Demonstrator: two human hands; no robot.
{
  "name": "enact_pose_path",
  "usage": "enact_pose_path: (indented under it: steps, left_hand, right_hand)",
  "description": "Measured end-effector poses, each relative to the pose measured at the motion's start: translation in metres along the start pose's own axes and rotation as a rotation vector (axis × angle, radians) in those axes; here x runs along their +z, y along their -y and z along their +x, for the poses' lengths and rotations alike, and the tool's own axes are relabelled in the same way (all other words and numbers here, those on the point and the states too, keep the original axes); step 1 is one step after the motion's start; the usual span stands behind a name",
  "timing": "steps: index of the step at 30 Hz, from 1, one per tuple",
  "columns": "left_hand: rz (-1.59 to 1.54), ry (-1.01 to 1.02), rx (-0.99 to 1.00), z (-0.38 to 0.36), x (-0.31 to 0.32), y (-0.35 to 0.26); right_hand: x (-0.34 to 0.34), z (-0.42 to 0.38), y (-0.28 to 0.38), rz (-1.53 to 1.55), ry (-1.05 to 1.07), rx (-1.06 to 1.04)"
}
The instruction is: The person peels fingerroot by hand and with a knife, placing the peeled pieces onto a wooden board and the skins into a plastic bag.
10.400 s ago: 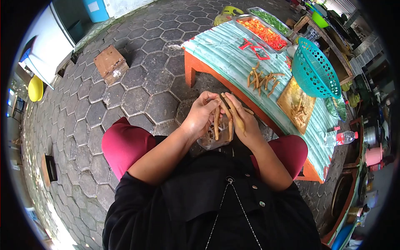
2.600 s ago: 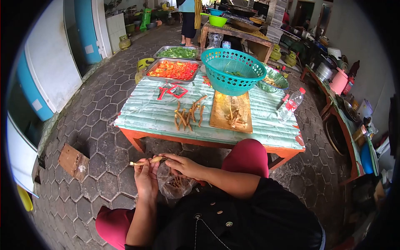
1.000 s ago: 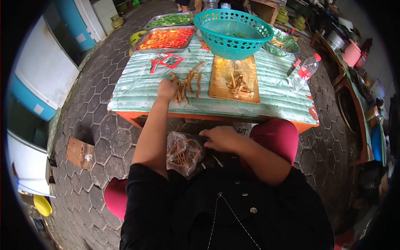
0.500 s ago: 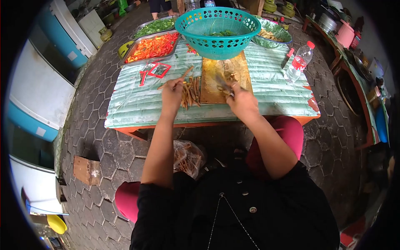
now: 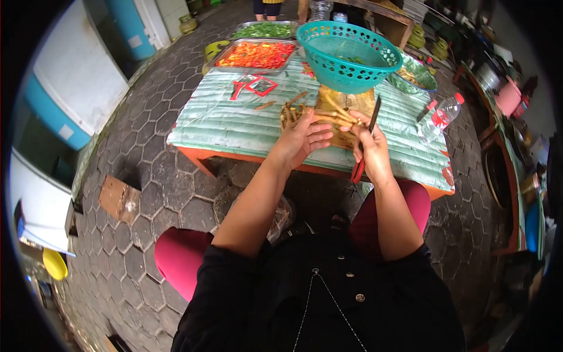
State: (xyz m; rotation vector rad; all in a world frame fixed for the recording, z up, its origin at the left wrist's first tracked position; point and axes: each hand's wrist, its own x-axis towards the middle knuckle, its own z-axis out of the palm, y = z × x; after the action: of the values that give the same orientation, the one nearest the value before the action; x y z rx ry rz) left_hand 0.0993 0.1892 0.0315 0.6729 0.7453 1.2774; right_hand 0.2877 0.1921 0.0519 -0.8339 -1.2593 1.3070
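Note:
Several thin pale-brown roots (image 5: 332, 117) lie between my two hands, above the wooden cutting board (image 5: 346, 139). My left hand (image 5: 302, 139) has its fingers spread, palm turned up, at the roots' left end. My right hand (image 5: 371, 144) is closed round their right end and also holds a knife (image 5: 358, 170) with a red handle, its dark blade pointing up and away. More brown roots (image 5: 288, 114) are piled on the table at the board's left edge. Behind the board stands a teal perforated basket (image 5: 349, 76) with some green leaves inside.
On the table (image 5: 217, 126) are a tray of chopped red peppers (image 5: 256, 56), a tray of green pieces (image 5: 264, 29), a red-edged packet (image 5: 260, 86), a green bowl (image 5: 419, 85) and a red-capped bottle (image 5: 443, 117). A person's legs (image 5: 267, 8) show behind.
The view has shifted left. My left hand has moved right and opened beside the roots. My right hand has lifted roots off the board, and the knife now points upward.

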Motion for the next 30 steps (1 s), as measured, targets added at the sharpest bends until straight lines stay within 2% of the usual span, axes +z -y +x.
enact_pose_path:
  steps: [2,3,5,7,9,14,16,17,19,20,21,23,25,27,28,30]
  left_hand:
    - [-0.125,-0.051,-0.014,-0.006,-0.007,-0.003]
    - [-0.13,-0.066,-0.001,-0.008,-0.016,-0.002]
    - [-0.162,-0.033,0.167,-0.013,-0.042,-0.004]
    - [-0.219,-0.117,0.203,-0.032,-0.049,-0.017]
    - [-0.177,-0.284,0.271,-0.051,-0.053,-0.029]
    - [0.087,-0.243,0.307,-0.103,-0.054,-0.049]
    - [0.143,-0.253,0.296,-0.121,-0.053,-0.052]
    - [0.2,-0.253,0.283,-0.128,-0.053,-0.052]
    - [0.259,-0.309,0.268,-0.143,-0.05,-0.05]
    - [0.317,-0.306,0.272,-0.148,-0.05,-0.047]
    - [0.375,-0.304,0.276,-0.154,-0.051,-0.043]
    - [0.394,-0.301,0.302,-0.16,-0.056,-0.032]
    - [0.386,-0.331,0.279,-0.17,-0.05,-0.024]
    - [0.318,-0.327,0.246,-0.177,-0.049,-0.018]
    - [0.303,-0.313,0.235,-0.179,-0.051,-0.013]
    - [0.33,-0.265,0.251,-0.184,-0.057,-0.007]
  right_hand:
    - [0.006,-0.006,-0.006,-0.118,0.155,-0.006]
    - [0.008,-0.008,-0.007,-0.117,0.174,-0.003]
    - [0.012,-0.011,-0.008,-0.105,0.171,0.023]
    - [0.01,-0.008,-0.006,-0.087,0.15,0.023]
    - [0.006,-0.002,-0.003,-0.023,-0.004,-0.034]
    - [-0.007,0.015,-0.023,-0.08,-0.166,0.068]
    - [-0.007,0.013,-0.029,-0.548,-0.202,0.224]
    - [-0.009,0.015,-0.044,-0.551,-0.194,0.225]
    - [0.01,0.007,-0.047,-1.138,-0.337,-0.583]
    - [0.012,0.0,-0.044,-1.019,-0.21,-0.341]
    - [0.024,-0.007,-0.043,-1.023,-0.199,-0.343]
    - [0.044,-0.019,-0.045,-0.797,0.039,-0.472]
    - [0.078,-0.061,-0.015,-0.626,0.308,-0.126]
    - [0.094,-0.08,-0.021,-0.625,0.523,-0.209]
    - [0.102,-0.088,-0.023,-0.623,0.528,-0.197]
    - [0.115,-0.098,-0.024,-0.649,0.617,-0.33]
